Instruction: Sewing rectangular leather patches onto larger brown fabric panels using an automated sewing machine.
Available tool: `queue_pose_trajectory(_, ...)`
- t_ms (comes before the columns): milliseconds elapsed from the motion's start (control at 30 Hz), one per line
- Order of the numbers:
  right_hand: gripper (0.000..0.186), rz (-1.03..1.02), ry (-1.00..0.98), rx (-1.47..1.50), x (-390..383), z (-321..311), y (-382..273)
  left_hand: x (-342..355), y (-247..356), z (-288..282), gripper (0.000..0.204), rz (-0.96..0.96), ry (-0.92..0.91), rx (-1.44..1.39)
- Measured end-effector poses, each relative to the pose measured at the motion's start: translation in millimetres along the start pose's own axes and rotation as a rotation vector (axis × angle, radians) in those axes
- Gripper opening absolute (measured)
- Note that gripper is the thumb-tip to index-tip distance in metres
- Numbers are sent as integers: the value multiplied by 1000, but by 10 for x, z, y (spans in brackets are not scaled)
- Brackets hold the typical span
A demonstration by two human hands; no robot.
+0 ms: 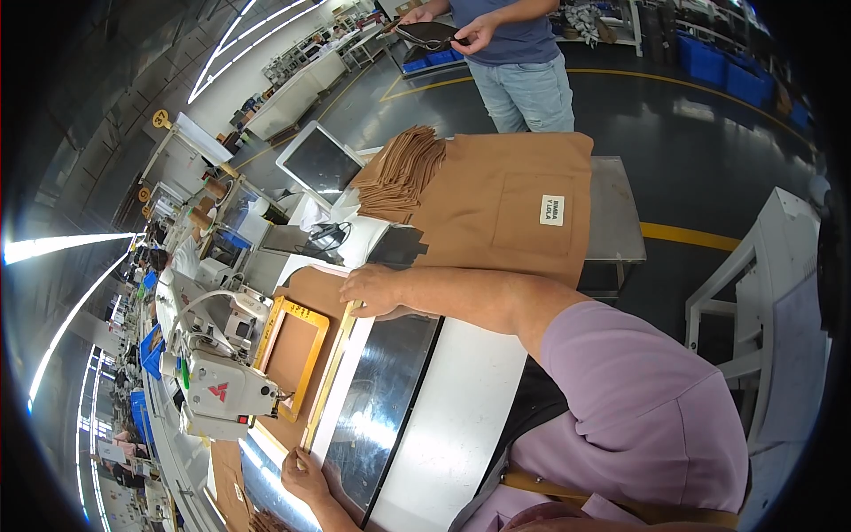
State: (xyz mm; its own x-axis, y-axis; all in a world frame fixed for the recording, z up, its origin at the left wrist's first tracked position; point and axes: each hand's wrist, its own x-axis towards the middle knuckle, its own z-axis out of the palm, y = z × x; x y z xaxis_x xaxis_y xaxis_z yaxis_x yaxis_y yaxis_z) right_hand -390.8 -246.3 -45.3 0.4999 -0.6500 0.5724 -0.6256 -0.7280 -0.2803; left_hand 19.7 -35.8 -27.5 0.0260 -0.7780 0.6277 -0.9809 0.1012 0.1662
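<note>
A brown fabric panel (306,297) lies under the head of a sewing machine (222,390), with a yellow frame (312,372) on top of it. Along the panel's near edge runs a long, narrow yellow-edged strip (330,381). My right hand (372,290) is closed at the strip's far end, fingers bent over it. At the other end, close to the machine head, the fingers of my left hand (303,479) pinch the strip. Shiny metal plate (377,390) shows beside the strip, on my side.
Beyond my right arm lie a large brown piece with a stitched pocket and white label (551,210) and a stack of brown pieces (403,173). A tablet-like screen (319,162) stands behind. Another person (519,71) holds a dark item. A white chair (753,301) stands at right.
</note>
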Motion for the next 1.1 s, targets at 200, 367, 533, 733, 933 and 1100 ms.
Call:
queue_pose_trajectory(200,42,6,-6,-1,-1,-6,1,2,-12,5,20,20,12,1)
queue_pose_trajectory(367,42,6,-10,-8,9,13,6,-3,17,-15,20,6,7,1)
queue_pose_trajectory(533,42,6,-2,-15,0,39,34,4,37,-20,19,8,1,-16)
queue_pose_trajectory(733,43,3,-36,-7,36,-4,3,-1,-26,-6,23,10,16,-8)
queue_pose_trajectory(933,43,-6,-16,-4,22,30,46,-1,3,6,21,-18,5,-1)
queue_pose_trajectory(1100,44,-15,11,10,24,30,22,-6,-52,8,23,6,14,-14)
